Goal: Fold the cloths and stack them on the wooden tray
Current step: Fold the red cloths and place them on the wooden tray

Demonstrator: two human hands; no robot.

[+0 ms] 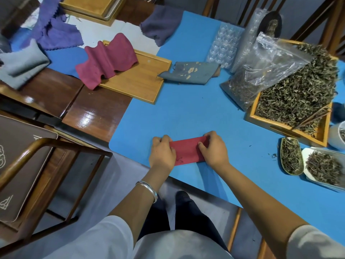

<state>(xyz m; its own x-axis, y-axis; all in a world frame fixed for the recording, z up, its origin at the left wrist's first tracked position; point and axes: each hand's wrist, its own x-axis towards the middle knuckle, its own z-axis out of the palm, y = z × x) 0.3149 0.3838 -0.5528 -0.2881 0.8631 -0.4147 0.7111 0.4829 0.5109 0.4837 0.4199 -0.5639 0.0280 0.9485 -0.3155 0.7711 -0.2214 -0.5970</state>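
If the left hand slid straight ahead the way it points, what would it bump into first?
Probably the wooden tray. The left hand, holding the red cloth, points up the blue mat, which looks bare until that tray. Depth is hard to judge.

Red cloth [187, 151] at 6 o'clock on blue mat [186, 113]. Magenta cloth [107, 61] on tan wooden tray [141, 81] at 10 o'clock. Grey cloth [190, 71] bears cream blotches. Purple cloth [56, 32] at 11 o'clock.

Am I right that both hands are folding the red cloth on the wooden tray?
Not quite: in the head view the left hand and right hand are folding the red cloth on the blue mat; the wooden tray lies farther away.
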